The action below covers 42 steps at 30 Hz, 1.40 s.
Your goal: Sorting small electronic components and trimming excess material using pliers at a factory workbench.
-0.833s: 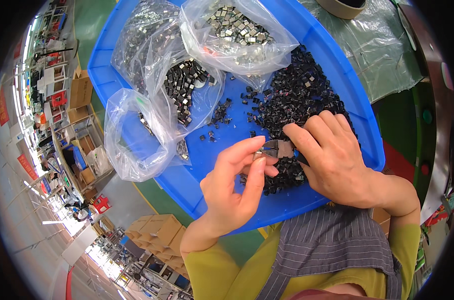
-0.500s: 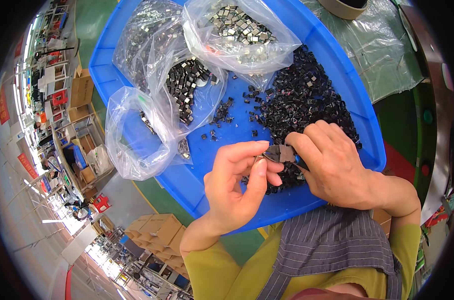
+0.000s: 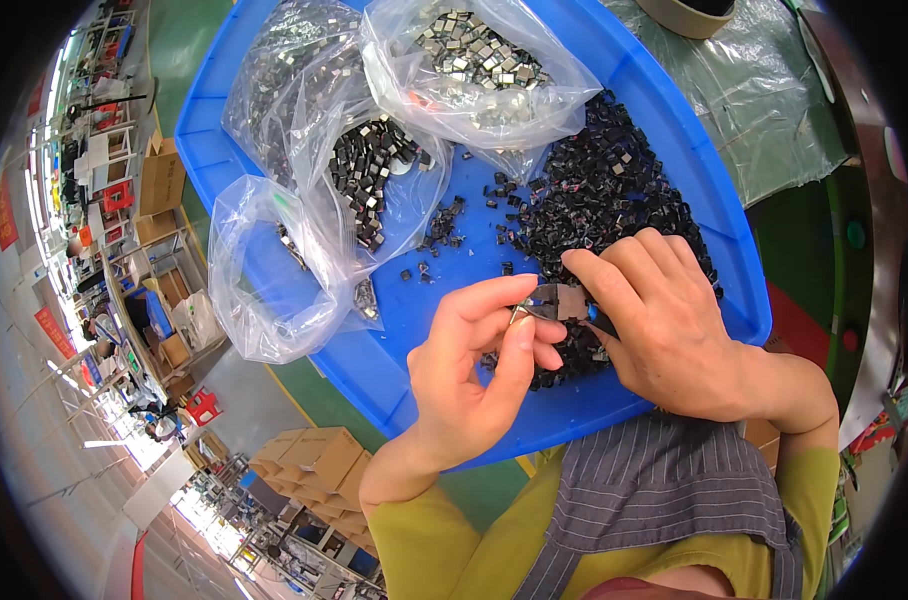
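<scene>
Pinched by the left hand (image 3: 466,390) above the blue tray (image 3: 534,432), toward its near edge, the small part (image 3: 520,312) could flick into the black pile (image 3: 614,185) if the pliers (image 3: 570,303), clasped in the right hand (image 3: 666,325), slip

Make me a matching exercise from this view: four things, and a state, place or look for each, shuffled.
Column one
1. Left hand
2. Right hand
3. Heap of small black pieces
4. Apron

Column two
A. Grey with pale stripes
B. Gripping a pliers-like tool
C. Lying loose along the right side of the blue tray
D. Pinching a small silvery piece between thumb and fingers

Pairs: 1-D, 2-B, 3-C, 4-A
</scene>
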{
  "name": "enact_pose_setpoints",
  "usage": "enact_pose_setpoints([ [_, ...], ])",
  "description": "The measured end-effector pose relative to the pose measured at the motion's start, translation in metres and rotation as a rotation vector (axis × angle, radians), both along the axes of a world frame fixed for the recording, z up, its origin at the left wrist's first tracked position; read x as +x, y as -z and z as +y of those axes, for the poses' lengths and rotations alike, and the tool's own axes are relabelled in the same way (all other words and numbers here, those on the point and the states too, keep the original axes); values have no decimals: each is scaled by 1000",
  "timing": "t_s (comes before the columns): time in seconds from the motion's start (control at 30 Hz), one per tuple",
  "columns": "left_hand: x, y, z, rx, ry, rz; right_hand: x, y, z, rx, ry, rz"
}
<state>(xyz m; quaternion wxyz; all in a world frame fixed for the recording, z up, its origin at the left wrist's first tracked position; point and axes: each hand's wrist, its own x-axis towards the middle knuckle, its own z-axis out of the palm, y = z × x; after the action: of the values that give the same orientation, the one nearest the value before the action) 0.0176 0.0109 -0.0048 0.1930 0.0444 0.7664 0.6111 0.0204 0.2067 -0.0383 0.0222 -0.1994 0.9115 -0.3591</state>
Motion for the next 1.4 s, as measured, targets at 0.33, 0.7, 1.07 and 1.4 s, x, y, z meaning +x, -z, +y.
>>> enact_pose_setpoints([
  [0.33, 1, 1, 1, -59, 24, 60, 0, 0, 1, 49, -22, 31],
  [0.7, 1, 3, -1, 52, -34, 21, 4, -2, 2, -125, -113, -200],
  [1.07, -5, -3, 0, 70, -43, -121, 2, -2, 1, -98, -60, -143],
  [1.4, -1, -1, 3, 55, -30, -33, 3, 1, 0, -12, -32, -29],
])
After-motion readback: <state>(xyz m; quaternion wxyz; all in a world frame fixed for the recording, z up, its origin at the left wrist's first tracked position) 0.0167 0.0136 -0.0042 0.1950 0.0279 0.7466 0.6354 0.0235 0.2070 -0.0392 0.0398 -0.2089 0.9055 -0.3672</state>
